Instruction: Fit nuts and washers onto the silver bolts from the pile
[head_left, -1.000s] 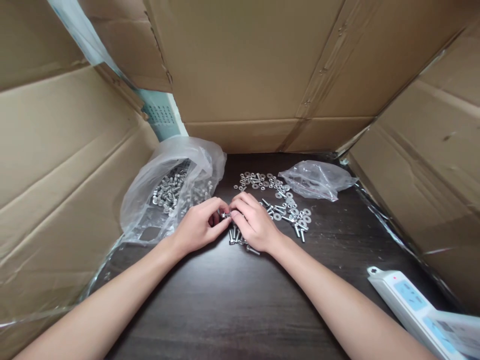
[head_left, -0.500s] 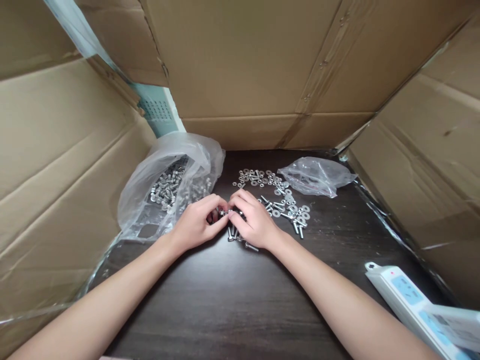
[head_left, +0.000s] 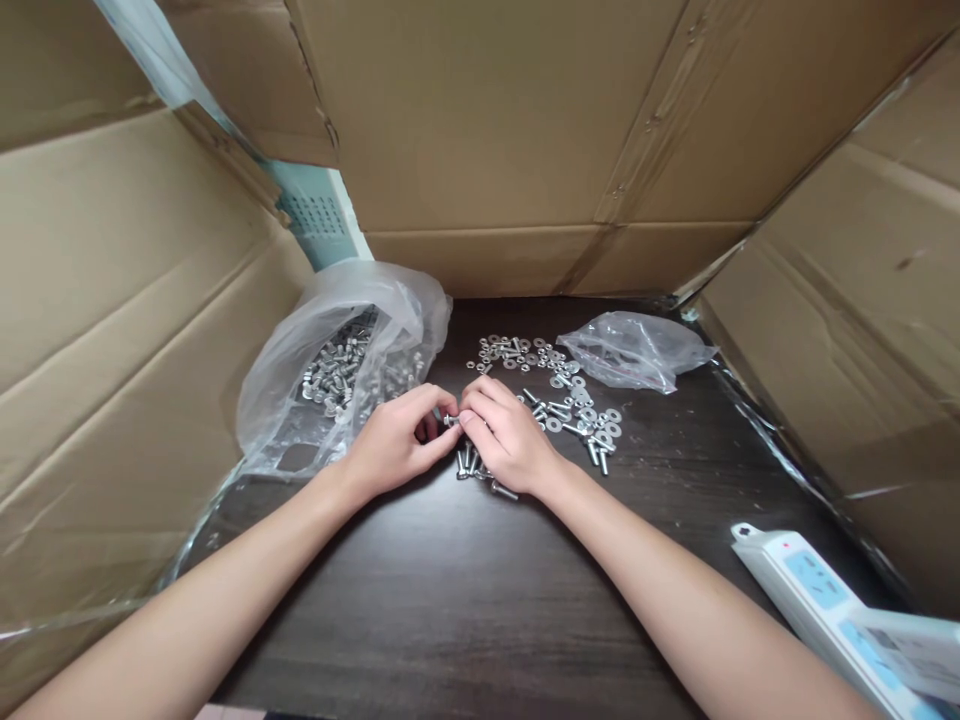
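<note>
My left hand [head_left: 397, 440] and my right hand [head_left: 510, 440] meet fingertip to fingertip over a dark wooden table [head_left: 465, 600]. Between them they pinch a small silver bolt [head_left: 451, 421], both hands closed on it. Just below the fingers lies a small heap of bolts [head_left: 472, 468]. To the right of my right hand, loose washers and bolts [head_left: 581, 420] are scattered, with more washers and nuts [head_left: 517, 352] farther back.
A large clear plastic bag [head_left: 337, 370] holding several bolts lies at the left. A small crumpled clear bag [head_left: 637, 350] lies at the back right. A white power strip [head_left: 817, 600] sits at the front right. Cardboard walls [head_left: 525, 140] stand on three sides.
The hands stay together on the bolt, with only slight finger shifts. The view has drifted a little.
</note>
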